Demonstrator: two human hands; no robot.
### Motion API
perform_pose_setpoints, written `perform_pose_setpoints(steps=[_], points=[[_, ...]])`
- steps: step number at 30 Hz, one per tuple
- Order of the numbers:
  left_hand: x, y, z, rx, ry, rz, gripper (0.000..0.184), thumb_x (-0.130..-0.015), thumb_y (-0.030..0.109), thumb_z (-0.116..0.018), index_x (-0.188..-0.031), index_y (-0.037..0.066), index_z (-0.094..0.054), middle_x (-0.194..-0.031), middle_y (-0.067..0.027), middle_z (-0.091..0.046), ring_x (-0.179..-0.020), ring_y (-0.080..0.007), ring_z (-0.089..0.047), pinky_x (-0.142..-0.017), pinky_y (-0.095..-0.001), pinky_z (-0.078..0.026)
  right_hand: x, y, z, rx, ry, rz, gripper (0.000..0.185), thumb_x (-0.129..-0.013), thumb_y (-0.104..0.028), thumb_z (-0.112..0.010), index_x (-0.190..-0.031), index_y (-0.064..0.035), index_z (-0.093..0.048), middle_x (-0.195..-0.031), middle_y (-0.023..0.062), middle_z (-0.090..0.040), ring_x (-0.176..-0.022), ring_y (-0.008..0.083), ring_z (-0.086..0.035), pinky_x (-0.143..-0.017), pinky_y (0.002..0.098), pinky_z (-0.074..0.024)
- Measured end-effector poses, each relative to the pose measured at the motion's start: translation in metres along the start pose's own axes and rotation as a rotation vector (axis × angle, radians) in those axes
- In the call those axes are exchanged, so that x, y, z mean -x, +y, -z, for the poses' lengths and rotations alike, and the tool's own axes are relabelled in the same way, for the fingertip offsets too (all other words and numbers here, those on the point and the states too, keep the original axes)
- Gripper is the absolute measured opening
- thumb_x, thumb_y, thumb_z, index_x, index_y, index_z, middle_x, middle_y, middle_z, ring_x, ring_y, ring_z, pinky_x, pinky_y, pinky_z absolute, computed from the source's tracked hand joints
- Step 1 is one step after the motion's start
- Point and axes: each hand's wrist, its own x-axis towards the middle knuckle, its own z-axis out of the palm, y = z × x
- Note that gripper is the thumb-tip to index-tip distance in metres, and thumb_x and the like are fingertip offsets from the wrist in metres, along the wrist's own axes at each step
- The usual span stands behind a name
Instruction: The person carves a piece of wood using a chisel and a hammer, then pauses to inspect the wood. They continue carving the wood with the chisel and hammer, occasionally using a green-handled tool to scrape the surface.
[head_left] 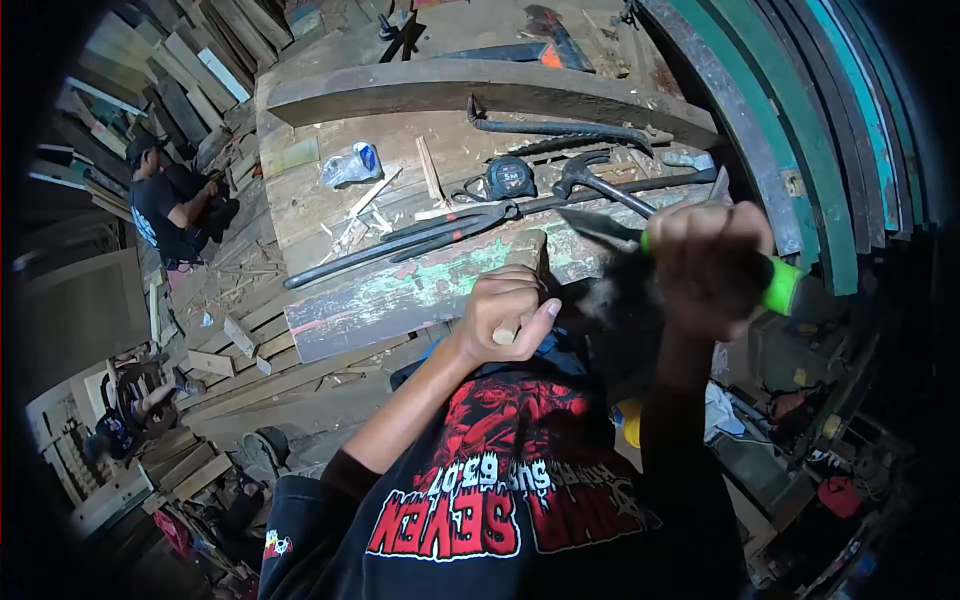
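- Left hand (pixel 508 312): all the fingers curl tightly around a wooden piece (pixel 527 243), its 2 ends showing at the far and near sides of the fist.
- Right hand (pixel 708 262): fingers clamped around the bright green handle (pixel 783 286) of a blade (pixel 598 229), which points left.
- The wooden piece is at the near edge of the bench (pixel 345 330), left of the right hand; the blade's tip is near its far end.
- Farther off lie 1 tape measure (pixel 511 178) and 1 hammer (pixel 600 187).
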Motion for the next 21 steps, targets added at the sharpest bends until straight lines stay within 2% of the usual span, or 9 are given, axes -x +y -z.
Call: perform_pose_setpoints(steps=[1, 4, 7, 8, 12, 15, 17, 20, 21], points=[[0.001, -0.003, 0.0, 0.005, 0.021, -0.001, 0.044, -0.081, -0.008, -0.072, -0.057, 0.008, -0.039, -0.054, -0.0084, -0.041, -0.046, -0.0288, -0.04, -0.052, -0.0406, -0.031, 0.018, 0.014, -0.004, 0.298, 0.129, -0.038, 0.026, -0.101, -0.024, -0.063, -0.086, -0.0109, -0.046, -0.07, 0.002, -0.05, -0.06, 0.0158, -0.048, -0.057, 0.0302, -0.0369], [0.003, -0.002, -0.002, -0.005, 0.011, -0.013, 0.045, -0.081, -0.008, -0.073, -0.057, 0.009, -0.039, -0.054, -0.0076, -0.041, -0.047, -0.0279, -0.042, -0.052, -0.0398, -0.033, 0.048, 0.066, -0.014, 0.149, 0.043, -0.316, 0.025, -0.093, -0.007, -0.068, -0.074, -0.0069, -0.051, -0.074, -0.0013, -0.057, -0.064, 0.0069, -0.05, -0.058, 0.0256, -0.0389], [0.001, -0.001, -0.002, -0.051, -0.036, -0.058, 0.045, -0.08, -0.008, -0.074, -0.056, 0.009, -0.04, -0.054, -0.0072, -0.041, -0.047, -0.0274, -0.044, -0.052, -0.0386, -0.034, 0.049, 0.056, 0.0, 0.197, 0.153, -0.299, 0.025, -0.092, -0.007, -0.068, -0.075, -0.0083, -0.05, -0.074, -0.0008, -0.057, -0.063, 0.0075, -0.05, -0.058, 0.0259, -0.0395], [0.001, -0.003, -0.002, -0.052, -0.045, -0.064, 0.045, -0.08, -0.008, -0.074, -0.056, 0.009, -0.04, -0.054, -0.0072, -0.041, -0.047, -0.0274, -0.044, -0.052, -0.0385, -0.034, 0.048, 0.046, 0.009, 0.363, 0.162, -0.315, 0.02, -0.094, -0.01, -0.07, -0.083, -0.0112, -0.052, -0.083, 0.0006, -0.058, -0.068, 0.0106, -0.054, -0.056, 0.0282, -0.0399], [0.006, -0.002, -0.001, -0.039, -0.059, -0.032, 0.045, -0.08, -0.007, -0.074, -0.056, 0.009, -0.041, -0.054, -0.0071, -0.041, -0.048, -0.0275, -0.044, -0.052, -0.0385, -0.034, 0.003, -0.014, -0.004, -0.187, 0.106, -0.016, 0.021, -0.095, -0.012, -0.066, -0.086, -0.0169, -0.048, -0.075, 0.0004, -0.052, -0.065, 0.0145, -0.053, -0.055, 0.0323, -0.0374], [0.003, 0.0, -0.001, -0.035, -0.074, -0.042, 0.044, -0.08, -0.007, -0.074, -0.056, 0.009, -0.041, -0.054, -0.0073, -0.041, -0.048, -0.0277, -0.044, -0.051, -0.039, -0.034, 0.036, 0.017, -0.004, -0.314, 0.164, -0.4, 0.026, -0.093, -0.016, -0.073, -0.083, -0.0109, -0.049, -0.077, 0.0011, -0.054, -0.065, 0.0104, -0.051, -0.056, 0.0304, -0.0379], [-0.002, 0.001, 0.001, -0.03, -0.077, -0.019, 0.044, -0.079, -0.007, -0.074, -0.056, 0.009, -0.041, -0.054, -0.0074, -0.041, -0.048, -0.0278, -0.044, -0.051, -0.039, -0.034, 0.04, 0.036, 0.0, -0.233, 0.116, -0.49, 0.031, -0.091, -0.017, -0.076, -0.08, -0.0081, -0.049, -0.078, 0.0014, -0.055, -0.066, 0.0084, -0.05, -0.056, 0.0295, -0.0378], [0.0, 0.006, 0.001, -0.03, -0.076, -0.018, 0.044, -0.079, -0.008, -0.073, -0.056, 0.008, -0.04, -0.053, -0.0079, -0.041, -0.048, -0.0283, -0.044, -0.051, -0.0394, -0.033, 0.038, 0.026, -0.005, 0.135, 0.125, -0.443, 0.035, -0.093, -0.011, -0.071, -0.07, -0.0087, -0.045, -0.064, 0.0, -0.047, -0.059, 0.009, -0.046, -0.053, 0.0297, -0.0349], [-0.004, 0.002, 0.001, -0.03, -0.064, -0.034, 0.044, -0.079, -0.008, -0.073, -0.056, 0.008, -0.04, -0.053, -0.008, -0.041, -0.047, -0.0283, -0.043, -0.051, -0.0395, -0.033, 0.027, 0.018, -0.004, 0.066, 0.09, -0.369, 0.033, -0.094, -0.011, -0.07, -0.071, -0.0094, -0.045, -0.068, 0.0007, -0.048, -0.061, 0.0106, -0.047, -0.056, 0.031, -0.037]])
